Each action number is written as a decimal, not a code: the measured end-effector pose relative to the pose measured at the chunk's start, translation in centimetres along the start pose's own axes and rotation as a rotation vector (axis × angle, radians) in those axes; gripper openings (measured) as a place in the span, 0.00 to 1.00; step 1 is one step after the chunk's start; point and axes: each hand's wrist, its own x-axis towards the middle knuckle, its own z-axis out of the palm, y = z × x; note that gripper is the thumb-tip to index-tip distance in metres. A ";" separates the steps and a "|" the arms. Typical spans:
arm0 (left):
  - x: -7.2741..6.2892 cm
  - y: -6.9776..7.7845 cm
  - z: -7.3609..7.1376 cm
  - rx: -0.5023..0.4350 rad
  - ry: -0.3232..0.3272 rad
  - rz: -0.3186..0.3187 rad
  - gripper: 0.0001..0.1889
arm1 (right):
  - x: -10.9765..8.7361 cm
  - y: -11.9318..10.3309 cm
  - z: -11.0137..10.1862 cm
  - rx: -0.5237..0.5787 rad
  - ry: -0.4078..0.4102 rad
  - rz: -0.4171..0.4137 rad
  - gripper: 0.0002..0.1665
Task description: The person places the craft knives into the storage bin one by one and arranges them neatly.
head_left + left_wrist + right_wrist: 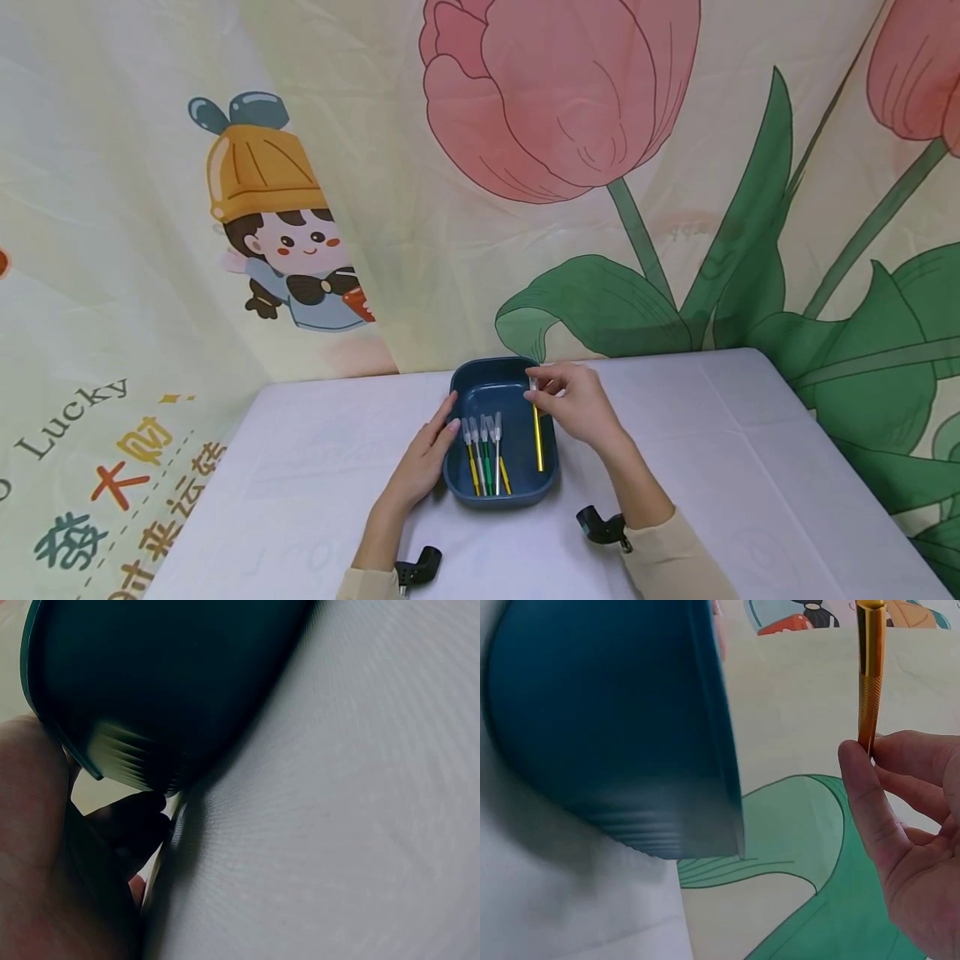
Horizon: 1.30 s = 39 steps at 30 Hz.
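Note:
My right hand [576, 404] pinches a gold craft knife [538, 442] near its pale tip, between thumb and fingertips. The knife's long handle points toward me over the right side of the blue tray [502, 502]. In the right wrist view the gold handle [871, 671] stands upright above the fingertips, its knurled part close to them. My left hand [422, 462] holds the tray's left side, thumb at the rim and fingers along the outer wall. Several slim knives [483, 454] with clear caps and yellow, green and silver handles lie side by side in the tray.
The tray stands on a white cloth-covered table [315, 483], near its far edge. Behind it hangs a printed curtain [420, 250] with tulips and a cartoon figure. Black wrist cameras [600, 525] stick out from both forearms close above the table.

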 end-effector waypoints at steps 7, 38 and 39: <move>-0.1 0.1 -0.1 0.017 0.002 -0.010 0.31 | 0.0 0.0 1.0 0.008 -0.019 0.016 0.20; -0.1 0.2 0.0 -0.001 0.006 -0.016 0.29 | -0.1 1.1 5.3 -0.185 -0.106 -0.015 0.19; -0.1 0.2 0.0 0.002 0.006 -0.019 0.29 | -0.1 1.1 5.3 -0.188 -0.107 -0.018 0.20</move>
